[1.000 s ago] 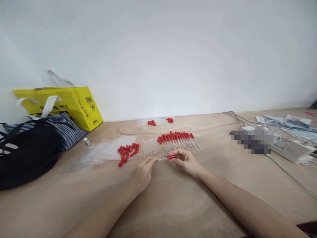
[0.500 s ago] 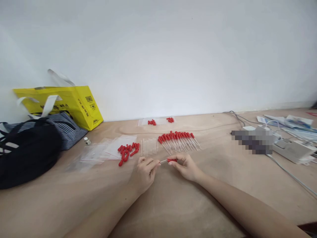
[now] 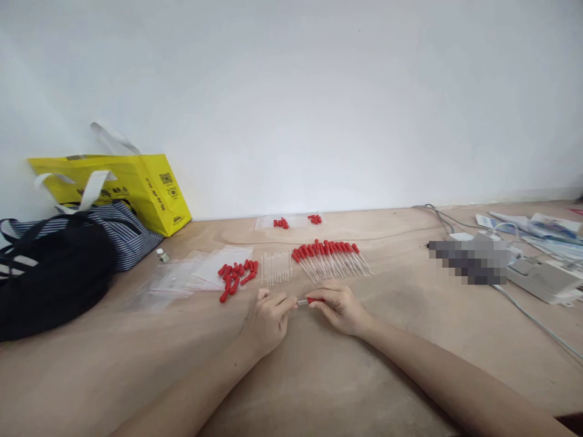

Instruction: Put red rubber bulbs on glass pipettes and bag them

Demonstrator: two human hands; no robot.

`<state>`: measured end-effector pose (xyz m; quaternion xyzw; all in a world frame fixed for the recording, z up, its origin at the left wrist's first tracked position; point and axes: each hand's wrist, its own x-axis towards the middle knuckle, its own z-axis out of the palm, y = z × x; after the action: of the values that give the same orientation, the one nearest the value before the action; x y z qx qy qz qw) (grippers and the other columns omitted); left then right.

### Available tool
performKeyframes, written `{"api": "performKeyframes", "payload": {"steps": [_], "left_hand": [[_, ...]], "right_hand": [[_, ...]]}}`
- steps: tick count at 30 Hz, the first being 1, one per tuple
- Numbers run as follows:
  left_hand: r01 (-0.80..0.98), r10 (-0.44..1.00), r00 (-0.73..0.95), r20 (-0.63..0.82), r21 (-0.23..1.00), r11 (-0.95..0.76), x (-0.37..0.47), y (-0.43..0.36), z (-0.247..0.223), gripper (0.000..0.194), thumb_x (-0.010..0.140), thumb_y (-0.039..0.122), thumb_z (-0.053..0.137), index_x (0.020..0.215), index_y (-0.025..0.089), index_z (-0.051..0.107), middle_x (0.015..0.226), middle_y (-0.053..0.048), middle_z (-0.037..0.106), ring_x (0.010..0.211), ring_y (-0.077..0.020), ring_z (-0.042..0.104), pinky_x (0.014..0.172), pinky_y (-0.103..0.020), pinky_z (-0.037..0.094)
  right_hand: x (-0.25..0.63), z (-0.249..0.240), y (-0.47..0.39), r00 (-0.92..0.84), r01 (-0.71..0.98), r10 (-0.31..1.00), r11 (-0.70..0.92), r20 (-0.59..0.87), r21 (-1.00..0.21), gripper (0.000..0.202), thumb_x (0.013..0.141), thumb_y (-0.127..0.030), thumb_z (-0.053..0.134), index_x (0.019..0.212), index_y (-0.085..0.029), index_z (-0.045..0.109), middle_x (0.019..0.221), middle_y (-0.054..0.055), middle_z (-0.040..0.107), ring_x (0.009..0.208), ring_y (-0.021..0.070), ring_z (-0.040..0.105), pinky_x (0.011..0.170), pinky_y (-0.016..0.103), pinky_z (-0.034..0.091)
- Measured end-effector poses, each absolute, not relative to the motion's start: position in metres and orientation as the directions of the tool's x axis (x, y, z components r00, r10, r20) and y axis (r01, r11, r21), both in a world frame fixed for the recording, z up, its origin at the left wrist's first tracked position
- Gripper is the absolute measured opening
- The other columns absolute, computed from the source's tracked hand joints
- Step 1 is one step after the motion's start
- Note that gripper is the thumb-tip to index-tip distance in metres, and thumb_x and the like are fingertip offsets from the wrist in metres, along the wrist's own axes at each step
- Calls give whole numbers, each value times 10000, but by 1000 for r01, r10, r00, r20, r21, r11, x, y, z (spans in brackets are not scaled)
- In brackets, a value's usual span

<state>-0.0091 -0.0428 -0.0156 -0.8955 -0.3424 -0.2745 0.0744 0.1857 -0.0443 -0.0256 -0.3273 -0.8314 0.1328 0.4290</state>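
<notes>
My left hand (image 3: 273,315) pinches one end of a thin clear tube (image 3: 302,302). The fingers of my right hand (image 3: 339,308) are closed on a red rubber bulb (image 3: 314,300) at the tube's other end, and they hide part of it. Beyond my hands, a fanned row of clear tubes with red bulbs (image 3: 332,258) lies on the table. Left of that row are several bare clear tubes (image 3: 276,268) side by side, then a loose pile of red bulbs (image 3: 234,278).
Clear plastic bags (image 3: 177,278) lie left of the pile, near a small bottle (image 3: 162,255). A yellow bag (image 3: 155,191) and a black bag (image 3: 59,279) stand far left. Another bag with red bulbs (image 3: 298,222) lies by the wall. A power strip (image 3: 542,278), cables and papers (image 3: 532,226) are right.
The tube between my hands has turned from slanted to nearly level. My right fingers now cover more of the red bulb. The view has shifted slightly.
</notes>
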Motion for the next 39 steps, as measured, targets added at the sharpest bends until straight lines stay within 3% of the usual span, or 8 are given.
{"api": "performKeyframes", "payload": {"steps": [8,17,28,34,39], "left_hand": [[684,561,566,604,34,-728,-5,-48,-16,250,806,110,366,661,172,559,515,8,533,508,-117,460,586,-279,219],[686,543,553,632,23,-727,0,-51,-18,245,775,70,369,660,172,560,509,9,536,498,-118,452,589,-287,217],[688,546,569,615,8,-726,1,-50,-16,263,791,90,356,632,166,551,502,5,533,491,-110,444,586,-292,215],[692,541,577,612,-15,-721,1,-48,-16,272,798,109,356,621,168,554,493,6,529,487,-109,440,585,-289,220],[669,523,565,638,18,-743,-3,-42,-10,238,839,161,371,754,177,593,552,10,590,527,-114,492,609,-291,231]], "right_hand": [[180,-25,-49,-446,454,682,731,579,-510,188,833,-248,426,905,-213,596,780,54,628,721,167,533,672,303,386],[175,-25,-49,-389,472,708,702,589,-533,114,797,-253,482,752,-188,563,700,40,602,658,149,523,603,263,383],[174,-27,-45,-319,454,789,614,525,-646,183,743,-339,565,634,-193,573,548,-2,554,523,108,469,521,241,367],[173,-30,-40,-295,334,877,466,379,-819,257,654,-413,642,586,-174,576,487,-33,492,458,74,397,425,194,318],[176,-26,-36,-305,120,903,351,302,-928,264,582,-383,702,739,-180,642,667,0,622,609,116,531,572,236,434]]}}
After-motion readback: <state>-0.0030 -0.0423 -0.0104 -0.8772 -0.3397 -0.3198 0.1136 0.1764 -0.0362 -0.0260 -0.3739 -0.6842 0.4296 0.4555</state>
